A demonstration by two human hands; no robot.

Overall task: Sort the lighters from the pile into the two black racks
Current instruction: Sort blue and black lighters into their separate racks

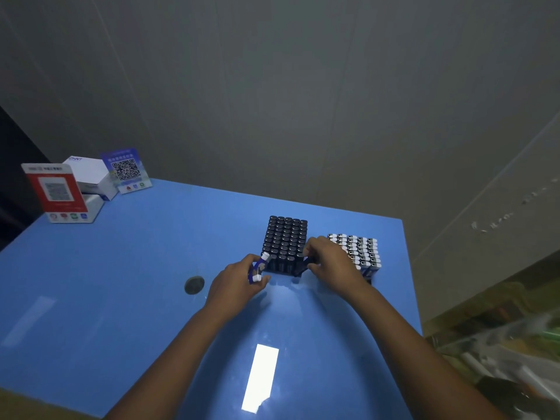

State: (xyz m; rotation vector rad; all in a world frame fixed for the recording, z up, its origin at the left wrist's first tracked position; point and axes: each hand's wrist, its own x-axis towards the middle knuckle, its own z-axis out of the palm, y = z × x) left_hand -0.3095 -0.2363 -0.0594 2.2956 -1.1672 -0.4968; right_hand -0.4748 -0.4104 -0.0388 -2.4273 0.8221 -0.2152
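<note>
Two racks stand side by side on the blue table (121,283). The left rack (285,242) is filled with dark-topped lighters. The right rack (362,250) holds several white-capped lighters. My left hand (239,283) grips two blue lighters with white caps (259,268) just left of the dark rack's near corner. My right hand (330,262) pinches a dark lighter (303,266) at the near right corner of the left rack and partly covers the right rack.
At the table's far left stand a red QR-code sign (56,190), white boxes (91,175) and a blue QR-code sign (125,171). A round dark cap (194,284) sits in the tabletop left of my hands. Clutter lies off the table's right edge.
</note>
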